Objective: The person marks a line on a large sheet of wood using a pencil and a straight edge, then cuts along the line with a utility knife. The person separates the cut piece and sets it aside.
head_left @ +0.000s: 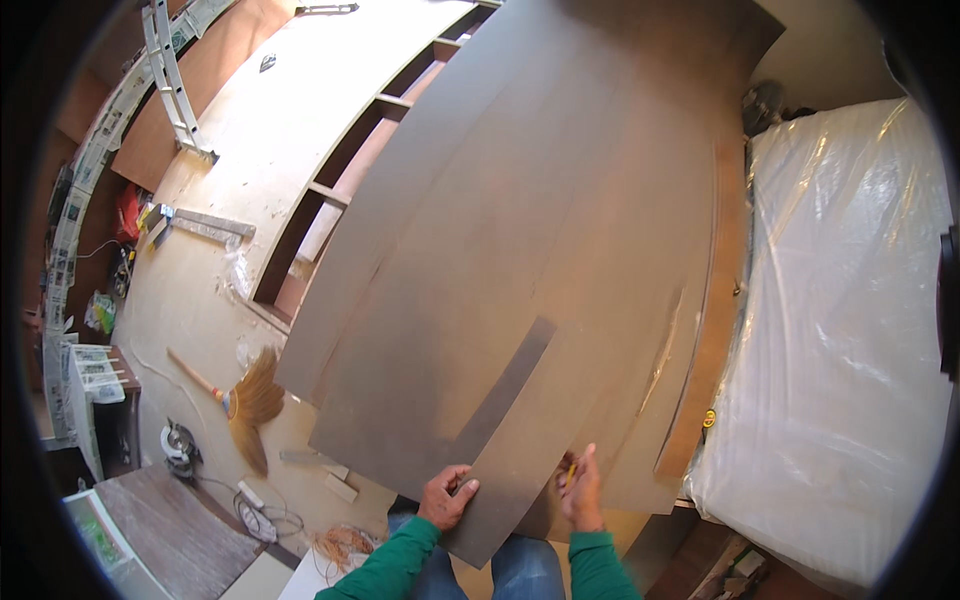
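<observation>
At the near end of the big brown sheet (520,200), right where the person works, a narrower brown panel (510,488) lies with its end jutting past the sheet's edge, over the person's jeans (528,572). The left hand (446,499) has it by the long left edge: thumb on the upper face, the other fingers curled at the rim, though how far they reach underneath I can't tell from here. The right hand (582,494) is just beside the panel's other long edge, its fingers drawn in narrow around a slim yellow thing (571,470), perhaps a pencil; whether the knuckles brush the panel I can't make out.

Thin and flat as it looks, I'd expect the panel to be light enough to steady with one hand, fairly stiff across its width but inclined to bow if lifted by one end alone. The smooth face could slide on the sheet, and the corners seem the likeliest part to chip. The best hold, to my mind, is on both long edges, set back from the corners, with fingers spread beneath.

Left of the big sheet lie a straw broom (252,402) and a circular saw (180,447); to its right is a bulky plastic-wrapped block (840,330).
</observation>
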`<state>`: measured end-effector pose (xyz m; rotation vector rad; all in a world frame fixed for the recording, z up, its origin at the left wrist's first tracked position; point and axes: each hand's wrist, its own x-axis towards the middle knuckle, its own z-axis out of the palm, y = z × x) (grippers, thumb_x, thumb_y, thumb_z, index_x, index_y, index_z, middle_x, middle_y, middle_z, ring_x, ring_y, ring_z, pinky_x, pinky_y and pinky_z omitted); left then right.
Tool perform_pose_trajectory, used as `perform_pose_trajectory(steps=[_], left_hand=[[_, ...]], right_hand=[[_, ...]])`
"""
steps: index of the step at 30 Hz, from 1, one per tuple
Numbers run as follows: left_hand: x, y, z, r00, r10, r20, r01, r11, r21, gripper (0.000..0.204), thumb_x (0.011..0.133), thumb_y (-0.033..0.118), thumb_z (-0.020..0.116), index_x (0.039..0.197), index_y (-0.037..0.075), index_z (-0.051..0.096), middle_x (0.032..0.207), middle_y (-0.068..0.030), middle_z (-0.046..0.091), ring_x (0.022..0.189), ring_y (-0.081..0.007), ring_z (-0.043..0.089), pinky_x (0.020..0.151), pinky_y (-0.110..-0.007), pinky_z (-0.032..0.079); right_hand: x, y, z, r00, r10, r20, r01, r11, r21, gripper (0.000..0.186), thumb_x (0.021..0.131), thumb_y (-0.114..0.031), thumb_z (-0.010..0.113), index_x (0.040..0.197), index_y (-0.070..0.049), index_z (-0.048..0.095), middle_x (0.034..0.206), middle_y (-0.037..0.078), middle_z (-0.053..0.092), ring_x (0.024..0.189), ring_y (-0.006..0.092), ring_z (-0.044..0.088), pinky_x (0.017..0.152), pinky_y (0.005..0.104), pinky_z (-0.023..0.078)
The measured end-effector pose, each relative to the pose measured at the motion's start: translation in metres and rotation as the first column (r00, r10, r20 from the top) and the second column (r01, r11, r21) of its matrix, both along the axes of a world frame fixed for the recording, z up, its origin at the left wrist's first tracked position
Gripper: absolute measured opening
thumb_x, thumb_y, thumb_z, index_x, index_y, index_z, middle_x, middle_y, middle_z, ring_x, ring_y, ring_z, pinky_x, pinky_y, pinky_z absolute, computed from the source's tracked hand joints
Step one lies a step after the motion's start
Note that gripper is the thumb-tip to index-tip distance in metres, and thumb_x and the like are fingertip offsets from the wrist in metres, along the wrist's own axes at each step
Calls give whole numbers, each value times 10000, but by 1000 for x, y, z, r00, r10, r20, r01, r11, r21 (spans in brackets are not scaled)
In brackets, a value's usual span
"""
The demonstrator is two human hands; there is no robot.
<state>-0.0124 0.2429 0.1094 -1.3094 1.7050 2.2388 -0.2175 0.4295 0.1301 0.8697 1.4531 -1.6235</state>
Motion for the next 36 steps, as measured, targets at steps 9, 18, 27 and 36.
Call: perform_pose_trajectory(steps=[9, 18, 27, 36], left_hand=[[79, -48, -6, 752, 425, 504, -215, 881, -421, 601, 999, 380, 700, 1435, 0, 536, 1342, -246, 595, 1269, -440, 556, 1121, -493, 423], [104, -5, -109, 637, 288, 716, -357, 932, -58, 489, 952, 329, 736, 1262, -25, 604, 1237, -296, 702, 1163, -466, 672, 998, -507, 539], [55, 5, -120, 807, 428, 406, -426, 899, -100, 288, 961, 212, 716, 1023, -61, 651, 899, -243, 745, 810, -338, 766, 733, -445, 577], [-45, -111, -109, 761, 200, 617, -163, 980, -116, 324, 963, 263, 737, 996, -58, 711, 1057, -285, 737, 1018, -416, 731, 865, -482, 575]], right_hand=[[73, -79, -4, 980, 174, -101, -157, 975, 155, 610, 1007, -329, 746, 1424, 34, 488, 1311, 181, 640, 1196, 304, 652, 1048, 492, 541], [68, -82, 25, 903, 430, 9, -424, 886, 189, 560, 1002, -308, 749, 1390, 31, 529, 1293, 157, 649, 1160, 294, 656, 1020, 471, 552], [78, -65, 4, 963, 270, 25, -269, 941, 204, 535, 1018, -397, 719, 1362, -5, 602, 1340, 96, 653, 1230, 273, 614, 1116, 459, 472], [57, -46, -8, 999, 43, -27, -40, 996, 76, 560, 1050, -413, 659, 1405, 6, 550, 1411, 115, 608, 1291, 293, 574, 1163, 465, 451]])
